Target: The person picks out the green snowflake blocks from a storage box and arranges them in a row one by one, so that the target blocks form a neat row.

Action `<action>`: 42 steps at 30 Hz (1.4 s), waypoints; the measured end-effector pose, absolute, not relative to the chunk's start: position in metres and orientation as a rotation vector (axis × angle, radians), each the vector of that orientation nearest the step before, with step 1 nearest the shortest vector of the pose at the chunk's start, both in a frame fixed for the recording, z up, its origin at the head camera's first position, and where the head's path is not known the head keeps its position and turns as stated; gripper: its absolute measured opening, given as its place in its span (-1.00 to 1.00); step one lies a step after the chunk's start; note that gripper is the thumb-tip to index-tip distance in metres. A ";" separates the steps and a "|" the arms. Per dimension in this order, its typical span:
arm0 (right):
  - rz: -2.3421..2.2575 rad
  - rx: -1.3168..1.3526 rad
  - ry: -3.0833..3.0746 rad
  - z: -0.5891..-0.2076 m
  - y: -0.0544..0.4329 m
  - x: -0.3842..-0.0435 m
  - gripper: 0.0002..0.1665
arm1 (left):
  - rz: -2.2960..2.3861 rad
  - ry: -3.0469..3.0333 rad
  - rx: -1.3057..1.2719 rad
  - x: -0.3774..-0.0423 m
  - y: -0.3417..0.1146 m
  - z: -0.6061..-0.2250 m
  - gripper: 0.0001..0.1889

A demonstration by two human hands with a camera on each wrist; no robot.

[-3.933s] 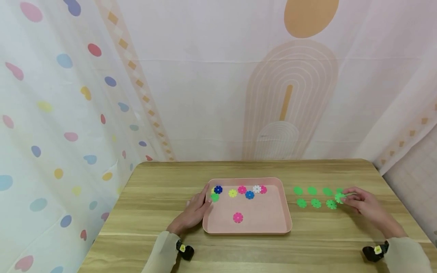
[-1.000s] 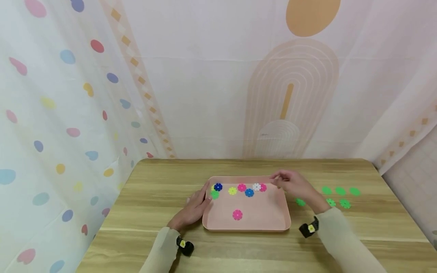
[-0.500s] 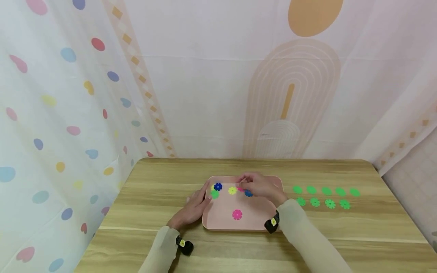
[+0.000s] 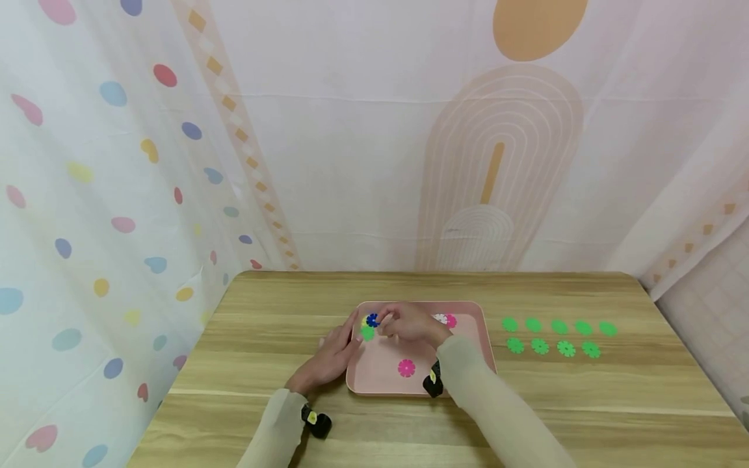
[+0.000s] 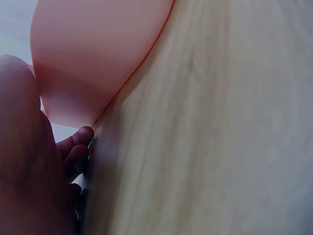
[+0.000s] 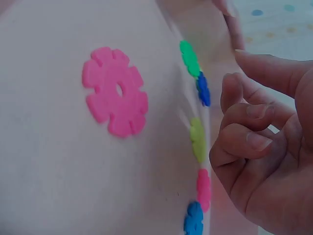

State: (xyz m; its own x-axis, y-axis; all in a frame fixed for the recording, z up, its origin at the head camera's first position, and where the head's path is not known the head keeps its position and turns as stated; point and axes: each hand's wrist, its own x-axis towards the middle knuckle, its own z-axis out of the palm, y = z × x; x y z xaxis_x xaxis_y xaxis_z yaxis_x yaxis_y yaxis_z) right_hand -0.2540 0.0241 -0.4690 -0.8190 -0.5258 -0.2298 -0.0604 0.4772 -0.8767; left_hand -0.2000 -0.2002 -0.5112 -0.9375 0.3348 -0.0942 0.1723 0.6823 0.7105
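In the head view a shallow pink tray (image 4: 374,378) stands on the table. My left hand (image 4: 332,357) holds its left rim, thumb over the edge and fingers along the outside wall. My right hand (image 4: 407,321) hovers over the tray's upper left, fingers partly bent and holding nothing. Its fingertips are close to a dark blue snowflake disc (image 4: 372,320) and a green snowflake disc (image 4: 367,333). Nearer the front of the tray lies a pink snowflake disc (image 6: 117,93). The right wrist view also shows a yellow disc (image 6: 198,140) and a light blue disc (image 6: 194,219).
Right of the tray, green snowflake discs (image 4: 565,349) lie in two rows on the wooden table (image 4: 585,403). A white disc (image 4: 440,318) touches another pink disc (image 4: 451,321) at the tray's back right. A patterned curtain (image 4: 351,162) hangs behind the table.
My right hand has left a green disc in the rows at the right and moved left across the tray to its upper left. The left hand has stayed at the rim.
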 end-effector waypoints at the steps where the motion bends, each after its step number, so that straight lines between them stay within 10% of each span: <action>1: -1.308 -0.509 2.250 -0.470 0.022 -0.255 -0.71 | 1.100 2.675 0.415 -0.200 -0.200 -0.511 -0.33; 42: -1.140 -0.616 2.439 -0.493 -0.009 -0.267 -0.73 | 1.086 2.695 0.431 -0.201 -0.202 -0.512 -0.33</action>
State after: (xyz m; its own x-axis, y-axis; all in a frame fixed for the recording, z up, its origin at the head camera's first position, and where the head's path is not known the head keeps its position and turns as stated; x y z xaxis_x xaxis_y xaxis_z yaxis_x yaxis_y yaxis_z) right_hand -0.2667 -0.0089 -0.4933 -0.8326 -0.5332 -0.1501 -0.2268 0.5754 -0.7858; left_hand -0.2014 -0.2016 -0.5120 -0.9366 0.3415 -0.0786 0.1916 0.6869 0.7011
